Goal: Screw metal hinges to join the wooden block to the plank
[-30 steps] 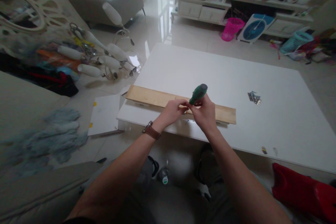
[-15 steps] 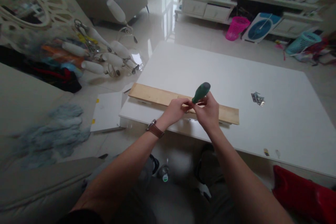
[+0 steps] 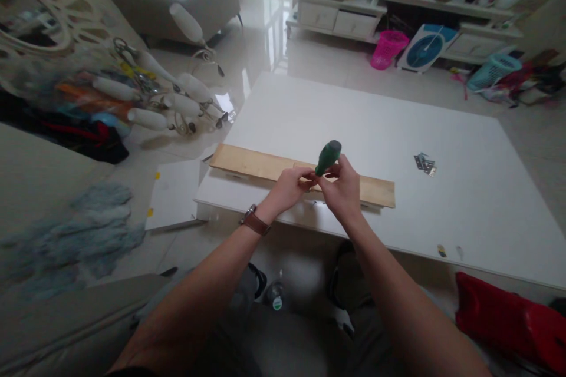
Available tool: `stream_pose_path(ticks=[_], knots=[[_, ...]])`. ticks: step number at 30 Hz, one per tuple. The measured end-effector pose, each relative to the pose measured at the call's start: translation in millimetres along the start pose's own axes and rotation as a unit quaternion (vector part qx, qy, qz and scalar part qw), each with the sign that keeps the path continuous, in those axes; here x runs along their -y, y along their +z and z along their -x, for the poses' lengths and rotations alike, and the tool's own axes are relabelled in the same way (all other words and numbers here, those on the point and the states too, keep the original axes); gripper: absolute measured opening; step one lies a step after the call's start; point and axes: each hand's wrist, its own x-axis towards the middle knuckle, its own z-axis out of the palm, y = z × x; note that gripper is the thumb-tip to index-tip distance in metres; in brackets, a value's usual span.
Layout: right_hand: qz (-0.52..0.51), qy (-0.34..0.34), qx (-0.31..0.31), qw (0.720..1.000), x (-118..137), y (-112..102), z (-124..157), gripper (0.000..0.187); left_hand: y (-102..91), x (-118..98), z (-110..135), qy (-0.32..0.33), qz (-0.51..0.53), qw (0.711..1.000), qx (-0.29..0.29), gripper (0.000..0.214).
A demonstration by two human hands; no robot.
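A green-handled screwdriver (image 3: 328,158) with a dark end cap stands tilted over a long wooden board (image 3: 252,164). My right hand (image 3: 342,188) is closed around its lower part, thumb and fingers meeting just beneath the handle. My left hand (image 3: 292,185) touches the right one there, its fingertips pinched together; what lies between them is hidden. The screwdriver's shaft and tip cannot be seen behind the fingers. Under both hands the board lies along the near edge of a large white panel (image 3: 354,112).
Several metal hinges (image 3: 425,164) lie on the panel's right side, with small fittings (image 3: 441,251) near its front edge. A white box-like piece (image 3: 174,191) is at the left. A red object (image 3: 508,312) sits at lower right, and a bottle (image 3: 276,296) stands between my feet.
The view has shifted slightly, so the whole scene sits a little further left. Both hands and the screwdriver keep nearly the same place over the board.
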Motion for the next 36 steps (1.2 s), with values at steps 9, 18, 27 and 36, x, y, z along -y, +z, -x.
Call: stream_pose_path(ticks=[9, 18, 27, 36], knots=[[-0.029, -0.004, 0.019, 0.999, -0.6, 1.2, -0.4, 0.035, 0.5, 8.5, 3.1, -0.007, -0.011, 1.000, -0.029, 0.017], [-0.041, 0.006, 0.012, 0.999, 1.4, 1.8, 0.5, 0.035, -1.2, 5.4, 2.1, -0.043, 0.014, 0.999, -0.007, 0.020], [-0.006, 0.015, 0.001, 1.000, -1.5, 1.4, -0.5, 0.027, -0.8, 2.5, 2.6, -0.038, -0.011, 0.999, -0.015, 0.013], [-0.042, 0.001, 0.025, 0.999, -3.0, 6.2, -0.5, 0.034, 0.2, 4.4, 3.4, -0.039, 0.000, 0.999, -0.031, 0.021]])
